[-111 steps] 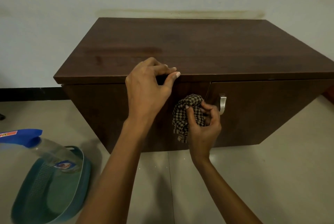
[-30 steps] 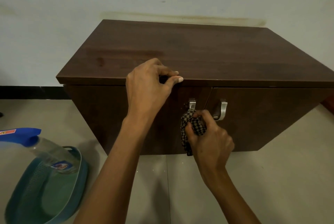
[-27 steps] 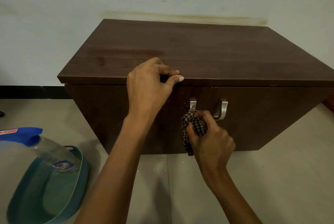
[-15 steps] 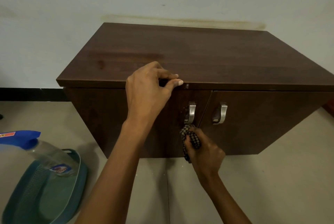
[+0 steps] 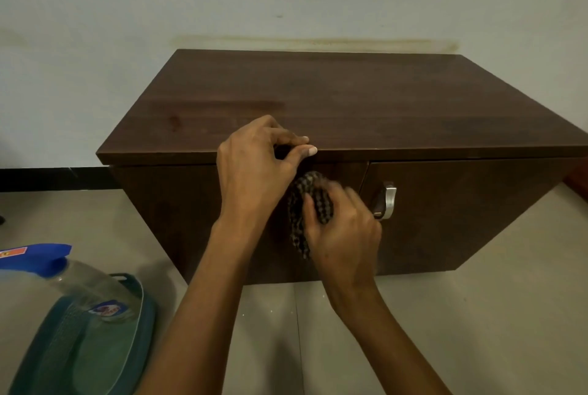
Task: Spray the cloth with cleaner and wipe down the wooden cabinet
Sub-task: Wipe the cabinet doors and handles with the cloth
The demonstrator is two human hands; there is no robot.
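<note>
Head view: the top front edge of the wooden cabinet [image 5: 350, 101] is being gripped by the left hand [image 5: 254, 168], fingers curled over it and thumb laid along the lip. The checked cloth [image 5: 305, 200] is being held bunched in the curled, blurred fingers of the right hand [image 5: 343, 235] and pressed against the left door, near the metal handle [image 5: 388, 200]. Labels on the spray bottle [image 5: 86, 280], leaning in the teal basket [image 5: 95, 347], cannot be read.

One head-worn wide-angle view looks forward and down from close in front of the wooden cabinet [image 5: 318, 101], slightly above its top.
</note>
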